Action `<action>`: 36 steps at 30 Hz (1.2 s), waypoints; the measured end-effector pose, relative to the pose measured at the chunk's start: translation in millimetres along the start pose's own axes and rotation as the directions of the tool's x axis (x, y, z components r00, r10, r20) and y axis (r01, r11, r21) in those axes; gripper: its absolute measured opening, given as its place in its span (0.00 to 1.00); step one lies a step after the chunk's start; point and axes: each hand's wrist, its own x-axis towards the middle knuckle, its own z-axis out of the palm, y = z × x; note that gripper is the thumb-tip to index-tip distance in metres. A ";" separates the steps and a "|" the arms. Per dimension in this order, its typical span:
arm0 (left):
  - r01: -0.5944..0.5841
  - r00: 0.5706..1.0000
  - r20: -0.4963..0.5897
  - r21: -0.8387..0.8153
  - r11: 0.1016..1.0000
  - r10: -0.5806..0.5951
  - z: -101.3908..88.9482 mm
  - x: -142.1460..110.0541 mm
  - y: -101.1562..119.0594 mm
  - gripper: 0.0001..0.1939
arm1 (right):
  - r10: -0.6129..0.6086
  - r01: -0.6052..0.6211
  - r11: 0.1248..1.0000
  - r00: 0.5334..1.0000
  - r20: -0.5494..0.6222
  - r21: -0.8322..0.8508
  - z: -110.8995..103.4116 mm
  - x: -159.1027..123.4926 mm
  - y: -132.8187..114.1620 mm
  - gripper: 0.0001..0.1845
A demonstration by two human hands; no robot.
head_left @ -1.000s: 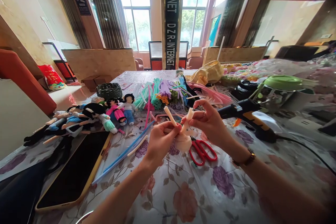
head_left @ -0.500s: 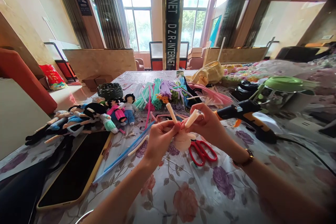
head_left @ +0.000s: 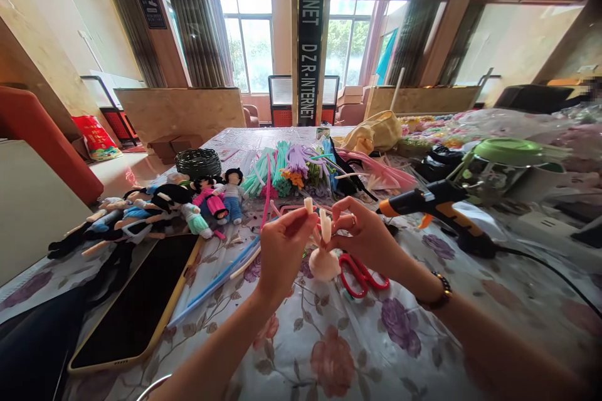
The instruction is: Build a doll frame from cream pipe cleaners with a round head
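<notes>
Between my two hands is a cream pipe-cleaner doll piece, a rounded fuzzy ball (head_left: 324, 264) hanging below with two short fuzzy ends standing up. My left hand (head_left: 285, 254) pinches the left end between thumb and fingertips. With thumb and forefinger, my right hand (head_left: 369, 238) grips the piece at the base of the right end (head_left: 326, 225). Its other fingers are curled. Red-handled scissors (head_left: 355, 279) lie on the flowered tablecloth just right of the ball, their blades hidden. Blue pipe cleaners (head_left: 221, 282) lie left of my left hand.
Finished pipe-cleaner dolls (head_left: 232, 197) lie at left, near a phone (head_left: 136, 307) and a dark wire coil (head_left: 197, 163). Bundled coloured pipe cleaners (head_left: 283, 169) lie ahead. A corded glue gun (head_left: 437, 203) is at right, before a green-lidded container (head_left: 508, 150).
The two ends, spread apart before, now stand closer together and more upright. The ball hangs lower and straighter. My right hand has shifted left, toward my left hand.
</notes>
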 end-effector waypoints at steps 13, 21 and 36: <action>0.018 0.999 -0.026 -0.065 0.998 -0.020 0.1 -2.3 5.2 0.06 | 0.038 -0.045 0.971 0.999 0.037 0.236 0.1 4.0 -7.3 0.21; 0.068 0.998 0.004 -0.164 0.984 -0.068 -1.0 2.9 1.3 0.07 | 0.059 -0.105 0.953 0.985 0.164 0.285 -3.9 7.3 1.9 0.22; 0.206 0.977 0.026 -0.378 0.903 -0.212 -5.2 9.7 -8.5 0.14 | 0.040 -0.110 0.953 0.969 0.244 0.283 -5.5 7.2 12.8 0.22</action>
